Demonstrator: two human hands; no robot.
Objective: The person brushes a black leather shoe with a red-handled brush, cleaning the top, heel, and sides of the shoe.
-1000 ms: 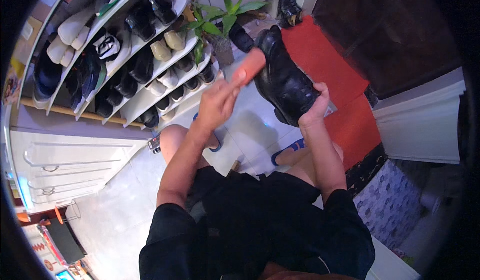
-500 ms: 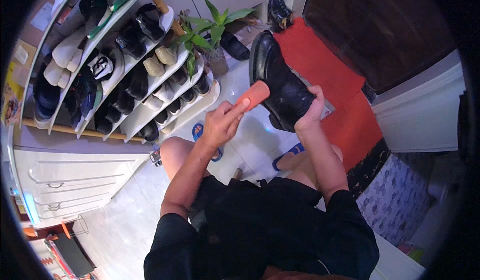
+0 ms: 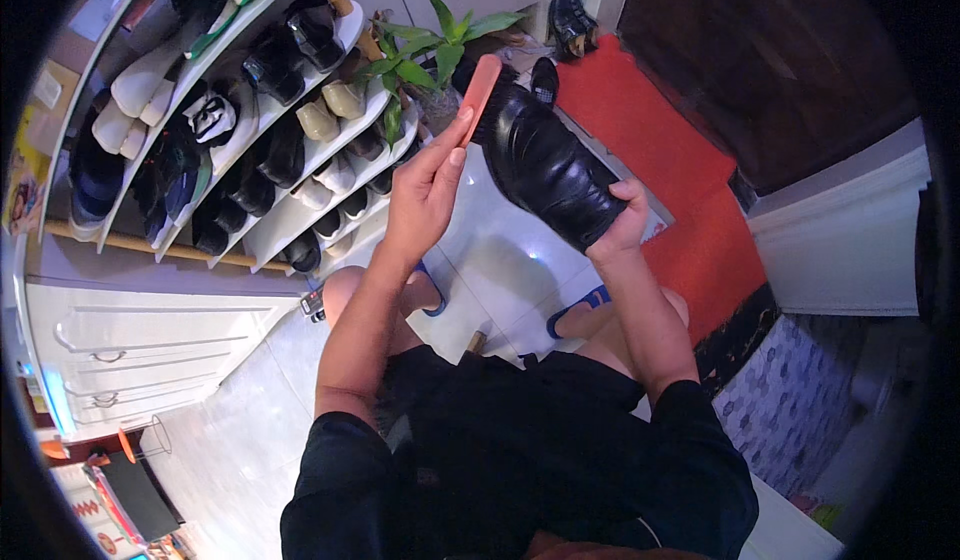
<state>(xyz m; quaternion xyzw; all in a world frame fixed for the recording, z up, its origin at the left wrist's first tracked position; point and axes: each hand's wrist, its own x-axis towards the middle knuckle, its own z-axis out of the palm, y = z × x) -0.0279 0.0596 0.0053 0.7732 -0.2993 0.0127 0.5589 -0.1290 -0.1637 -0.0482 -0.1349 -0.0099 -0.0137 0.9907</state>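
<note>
My left hand (image 3: 424, 195) is closed on a shoe brush with an orange-pink back (image 3: 483, 98), its fingers lying along the handle. The brush's dark bristles rest against the toe end of a black leather shoe (image 3: 553, 167). At the heel end of that shoe, my right hand (image 3: 622, 222) grips it, thumb on the near side and the other fingers mostly hidden. The shoe is held up in the air over the floor, with its toe pointing away from me and to the left.
A tiered white rack (image 3: 225, 175) full of shoes stands at the left. Beyond the brush is a potted plant (image 3: 440, 50). A red mat (image 3: 690, 170) runs along the right, with black shoes (image 3: 572, 25) at its far end. A white cabinet (image 3: 160, 360) stands lower left.
The brush has moved from the shoe's side, away from me, up to its toe and now stands more upright. The shoe has tilted, its toe turning away and lower, with more of its upper showing.
</note>
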